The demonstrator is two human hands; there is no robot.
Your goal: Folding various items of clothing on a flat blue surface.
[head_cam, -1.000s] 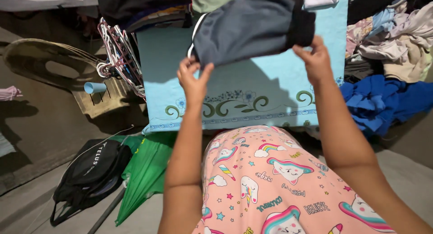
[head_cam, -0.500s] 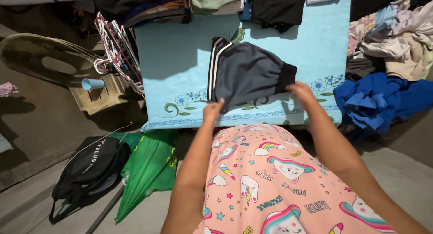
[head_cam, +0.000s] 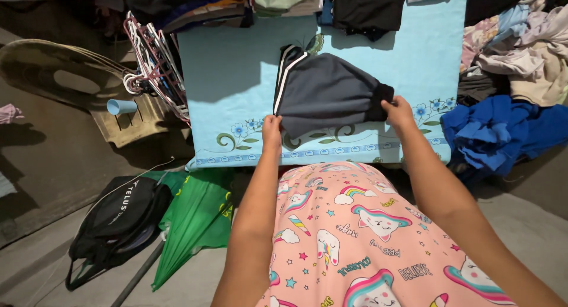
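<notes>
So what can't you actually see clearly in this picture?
Head view only:
- The dark shorts: underside hidden, folded flat on the blue cloth.
- Left hand and right hand: fingertips hidden by the shorts' edge.
- Folded clothes cut off by the top edge.
- Clothes pile cut off at right.

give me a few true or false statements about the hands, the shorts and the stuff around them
1. Both hands touch the grey shorts. True: the left hand is at the near left corner and the right hand at the dark waistband end.
2. The shorts lie on a red towel. False: they lie on a light blue towel with a flower border.
3. White stripes run down one side of the shorts. True.
4. A green umbrella lies on the towel beside the shorts. False: it lies on the floor next to a black bag.
5. The heap of blue cloth sits on the left side. False: it is on the right, past the towel's edge.
</notes>
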